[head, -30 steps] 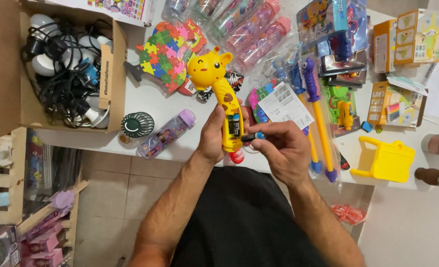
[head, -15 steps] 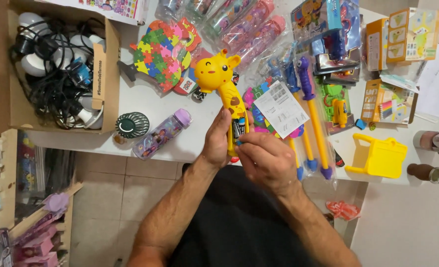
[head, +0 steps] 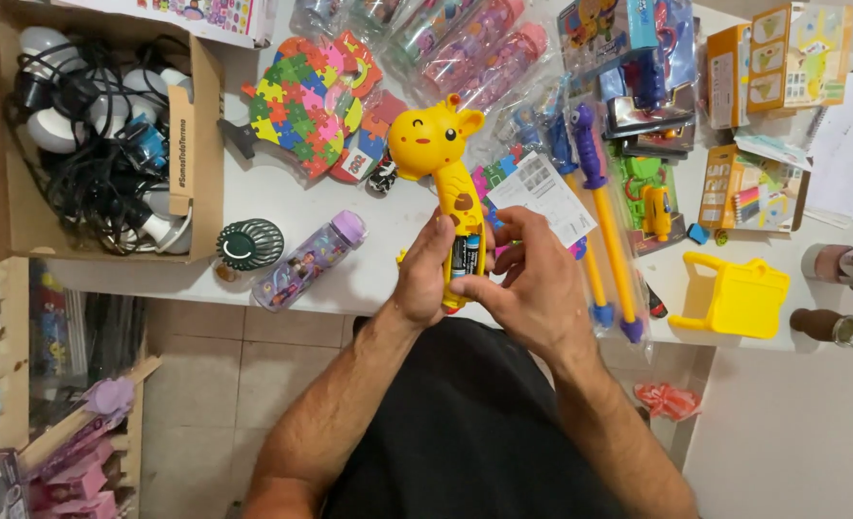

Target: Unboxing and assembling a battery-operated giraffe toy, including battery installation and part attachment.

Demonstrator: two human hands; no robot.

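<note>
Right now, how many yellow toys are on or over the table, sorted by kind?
Giraffe toy, held in both hands: 1
Small plastic chair: 1
Little yellow toy in a packet: 1
Total: 3

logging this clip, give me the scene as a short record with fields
left hand: left hand grips the handle of the yellow giraffe toy
right hand: right hand fingers at the toy's open battery slot
batteries: batteries sit in the handle
surface: white table
near left: small bottle with purple cap, round dark green fan
far left: cardboard box of cables
near right: yellow toy chair
</note>
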